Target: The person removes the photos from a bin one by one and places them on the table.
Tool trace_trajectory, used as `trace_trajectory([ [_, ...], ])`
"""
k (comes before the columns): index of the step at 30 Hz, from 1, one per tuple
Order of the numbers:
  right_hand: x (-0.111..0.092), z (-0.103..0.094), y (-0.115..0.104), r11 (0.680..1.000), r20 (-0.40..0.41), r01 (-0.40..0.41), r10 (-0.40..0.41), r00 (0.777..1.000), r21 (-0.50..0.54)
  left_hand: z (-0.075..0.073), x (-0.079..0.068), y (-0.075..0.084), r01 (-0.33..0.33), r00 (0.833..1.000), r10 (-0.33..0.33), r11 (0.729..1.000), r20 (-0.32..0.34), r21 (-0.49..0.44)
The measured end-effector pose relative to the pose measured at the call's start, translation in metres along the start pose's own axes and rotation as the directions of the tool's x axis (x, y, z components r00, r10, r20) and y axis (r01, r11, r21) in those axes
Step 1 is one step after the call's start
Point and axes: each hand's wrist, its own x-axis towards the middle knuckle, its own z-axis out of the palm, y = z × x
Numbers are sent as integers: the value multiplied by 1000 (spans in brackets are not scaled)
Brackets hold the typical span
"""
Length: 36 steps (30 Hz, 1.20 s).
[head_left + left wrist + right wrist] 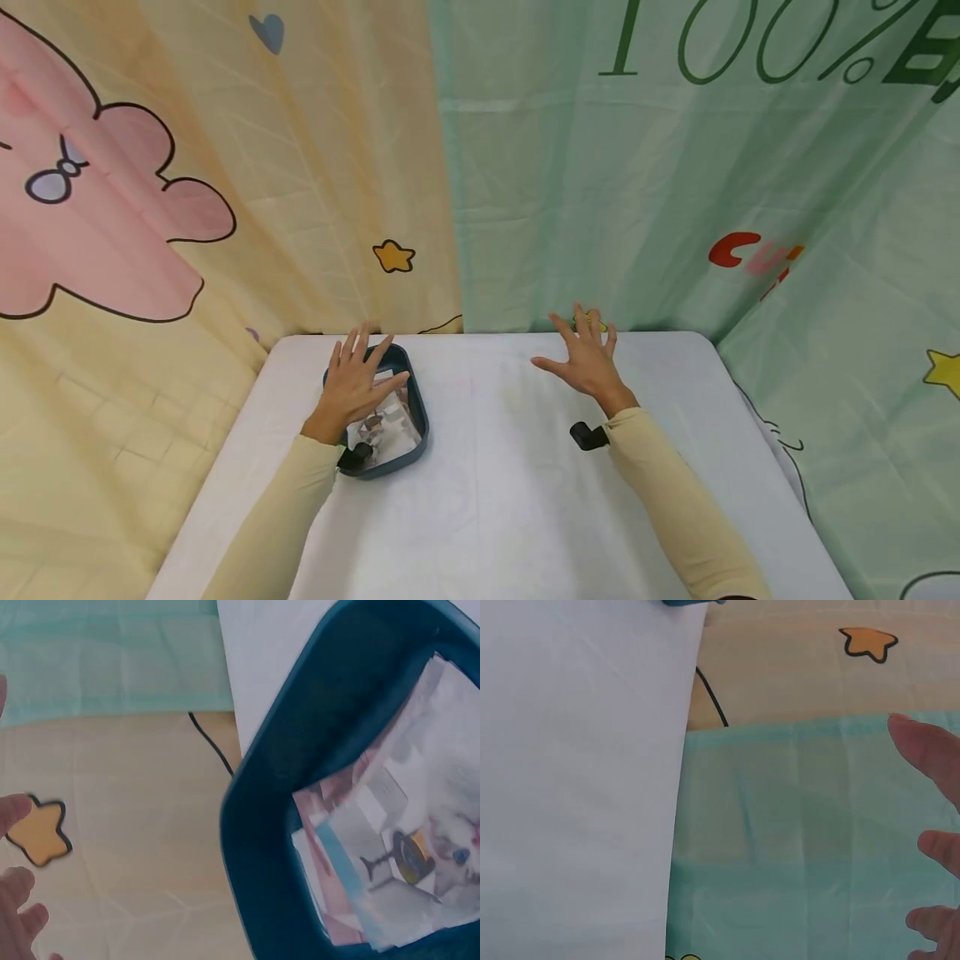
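My left hand (352, 387) hovers with spread fingers over a dark blue plastic bin (422, 417), hiding part of its left side. Inside the bin lie several printed sheets or packets (405, 855), overlapping one another; one shows a picture of a white animal beside a dark cup-like shape. In the left wrist view only some fingertips (16, 885) show at the left edge, apart from the bin. My right hand (588, 362) is held above the far right part of the table, fingers spread, holding nothing. Its fingertips (922, 746) appear at the right edge of the right wrist view.
A white-covered table (495, 500) reaches to a hanging curtain (555, 208), yellow on the left and green on the right, with cartoon prints. Black wrist cameras (587, 436) stick out from both sleeves. The curtain also hangs along both sides of the table.
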Motion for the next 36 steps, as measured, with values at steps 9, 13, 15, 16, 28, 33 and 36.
trace_trajectory([
  [9,1,3,-5,999,-21,27,-27,999,31,7,-31,-41,120,993,-113,970,47,-212],
  [13,2,6,-5,997,-22,29,-27,999,73,17,-45,-55,207,978,-189,939,91,-273],
  [15,2,8,-4,995,-22,31,-29,999,92,25,-52,-60,252,967,-224,917,121,-310],
  [16,2,9,-4,994,-22,33,-31,999,101,29,-56,-63,270,962,-239,906,135,-324],
  [28,4,23,-4,992,-12,53,-52,999,116,78,-91,-71,491,871,-399,695,286,-525],
  [33,6,28,-2,990,-6,57,-56,998,132,89,-95,-69,481,870,-402,561,286,-674],
  [36,6,29,-1,989,1,54,-55,998,141,94,-95,-69,480,864,-401,478,303,-736],
])
